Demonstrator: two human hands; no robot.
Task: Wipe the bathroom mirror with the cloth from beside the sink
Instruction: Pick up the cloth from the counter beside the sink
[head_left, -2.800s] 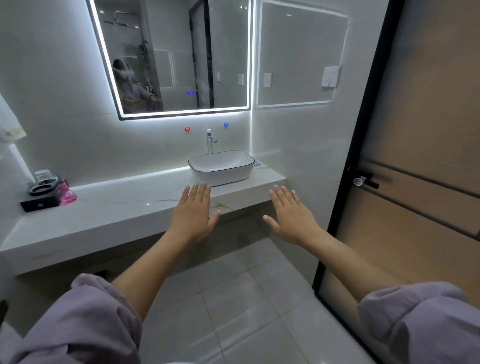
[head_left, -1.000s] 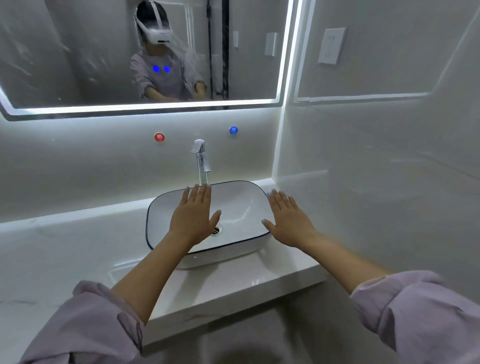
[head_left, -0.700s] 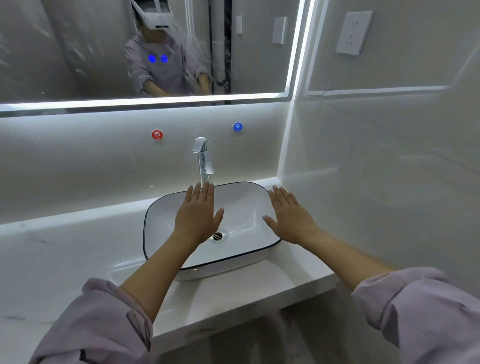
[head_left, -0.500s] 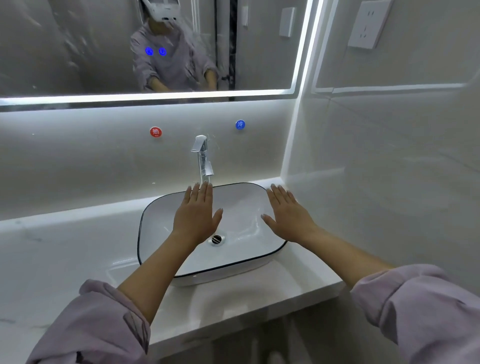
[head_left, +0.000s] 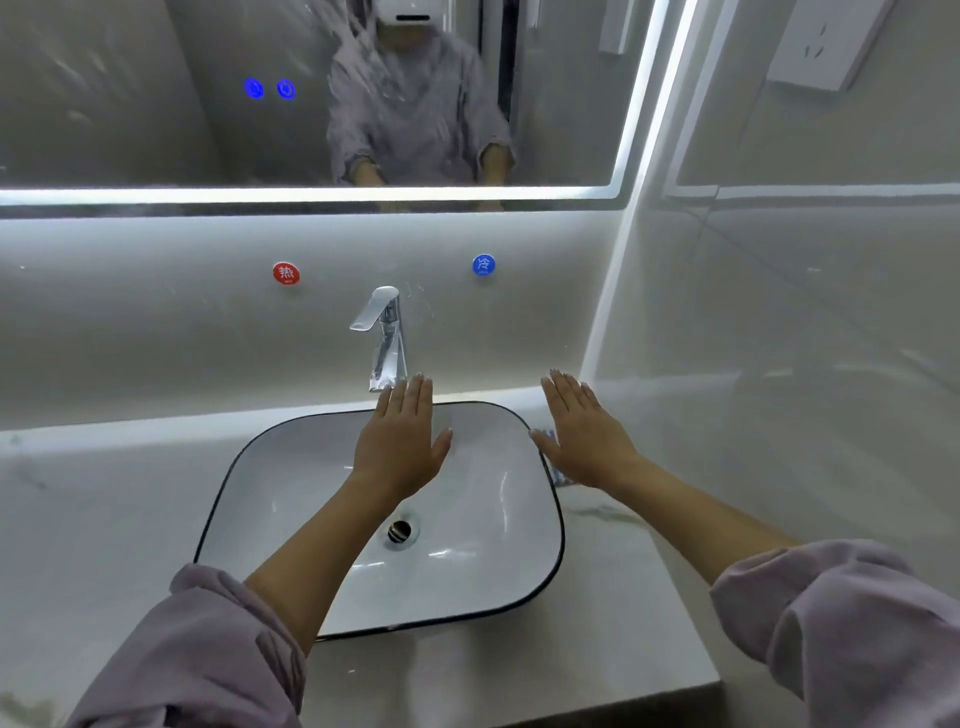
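Note:
The lit-edged mirror (head_left: 156, 104) fills the top of the view, streaked with white smears. A white basin with a black rim (head_left: 291, 519) sits on the pale counter (head_left: 93, 519). My left hand (head_left: 400, 447) hovers flat over the basin's back, palm down, holding nothing. My right hand (head_left: 584, 436) hovers flat over the basin's right rim, fingers apart. Beneath it, a small blue-and-white patterned cloth (head_left: 556, 475) shows between the basin and the right wall, mostly hidden by the hand.
A chrome tap (head_left: 384, 332) stands behind the basin, just beyond my left fingertips. Red (head_left: 286, 273) and blue (head_left: 483, 264) round labels are on the wall. The tiled right wall (head_left: 779, 338) is close, with a socket (head_left: 826, 47) high up.
The view has closed in from the doorway to right over the basin. Both hands stay flat and empty, and the right one has drifted out over the basin's right rim.

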